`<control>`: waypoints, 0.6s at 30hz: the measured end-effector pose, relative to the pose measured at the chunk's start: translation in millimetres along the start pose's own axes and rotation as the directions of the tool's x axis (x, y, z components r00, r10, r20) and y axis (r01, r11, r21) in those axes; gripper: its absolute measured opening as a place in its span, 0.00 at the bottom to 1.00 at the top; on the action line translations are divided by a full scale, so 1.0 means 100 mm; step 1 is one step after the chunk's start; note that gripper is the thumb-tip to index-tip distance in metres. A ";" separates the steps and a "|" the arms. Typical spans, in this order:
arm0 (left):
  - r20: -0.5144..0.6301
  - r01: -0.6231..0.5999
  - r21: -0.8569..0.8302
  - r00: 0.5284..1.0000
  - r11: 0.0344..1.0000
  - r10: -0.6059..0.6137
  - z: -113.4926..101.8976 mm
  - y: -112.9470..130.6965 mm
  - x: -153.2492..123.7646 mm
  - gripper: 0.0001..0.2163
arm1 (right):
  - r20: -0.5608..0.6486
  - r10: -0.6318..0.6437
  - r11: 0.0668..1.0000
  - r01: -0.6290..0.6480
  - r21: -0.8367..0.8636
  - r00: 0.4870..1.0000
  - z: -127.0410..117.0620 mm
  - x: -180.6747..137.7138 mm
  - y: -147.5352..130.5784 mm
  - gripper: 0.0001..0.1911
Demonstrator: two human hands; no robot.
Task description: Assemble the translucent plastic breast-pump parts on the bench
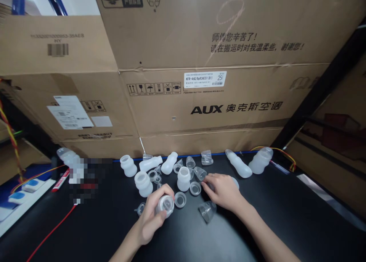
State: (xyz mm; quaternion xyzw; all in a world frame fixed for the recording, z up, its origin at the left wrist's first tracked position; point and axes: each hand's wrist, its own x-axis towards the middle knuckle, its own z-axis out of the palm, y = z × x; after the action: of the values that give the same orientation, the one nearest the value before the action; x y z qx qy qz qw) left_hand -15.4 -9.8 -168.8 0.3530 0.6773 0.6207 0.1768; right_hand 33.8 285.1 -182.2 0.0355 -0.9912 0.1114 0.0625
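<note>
My left hand (151, 214) is wrapped round a small translucent baby bottle (166, 205), its top facing up with a clear nipple showing inside the collar. My right hand (223, 191) is palm down with curled fingers, beside a clear cap (200, 173); what its fingertips hold, if anything, is partly hidden. Below it a larger clear cap (207, 211) lies on its side. Between the hands are a collar ring (180, 200), another ring (195, 188) and an upright open bottle (183, 179). A round pale piece (235, 183) is mostly covered by my right hand.
More bottles (143, 184) and a bottle (128, 165) stand left of centre. Long white bottles lie at the back, one (239, 164) on the right. Cardboard boxes (200, 117) wall off the black table (114, 231). A red marker (60, 180) and wire lie left.
</note>
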 end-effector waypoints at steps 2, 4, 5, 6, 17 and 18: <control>0.009 0.023 0.003 1.000 1.000 -0.023 0.00 0.02 -0.01 0.23 | 0.001 0.000 1.000 0.000 0.003 1.000 0.00 0.00 0.00 0.13; 0.022 0.040 0.002 0.999 0.999 -0.040 0.00 0.02 -0.01 0.23 | 0.001 0.000 1.000 0.000 0.004 1.000 -0.01 0.00 0.00 0.13; 0.028 0.046 -0.001 0.999 0.999 -0.046 0.00 0.02 -0.01 0.23 | 0.001 -0.001 1.000 0.001 0.004 1.000 -0.01 0.00 0.00 0.13; 0.024 0.051 -0.004 0.998 0.999 -0.051 0.00 0.01 -0.01 0.23 | 0.000 0.000 1.000 0.000 0.004 1.000 0.00 0.00 0.00 0.13; -0.145 0.094 0.158 0.987 0.983 -0.071 0.05 -0.08 -0.03 0.24 | 0.008 -0.006 1.000 0.006 -0.002 1.000 -0.01 0.00 -0.01 0.13; -0.147 0.092 0.190 0.987 0.978 -0.064 0.05 -0.07 -0.03 0.25 | 0.010 -0.007 1.000 0.007 -0.003 1.000 -0.02 0.00 -0.01 0.13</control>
State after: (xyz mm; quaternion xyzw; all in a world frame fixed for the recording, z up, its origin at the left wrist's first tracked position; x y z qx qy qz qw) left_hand -12.0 -7.9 -177.3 0.2973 0.7591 0.5670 0.1173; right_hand 33.9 284.8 -180.5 0.0393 -0.9915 0.1094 0.0580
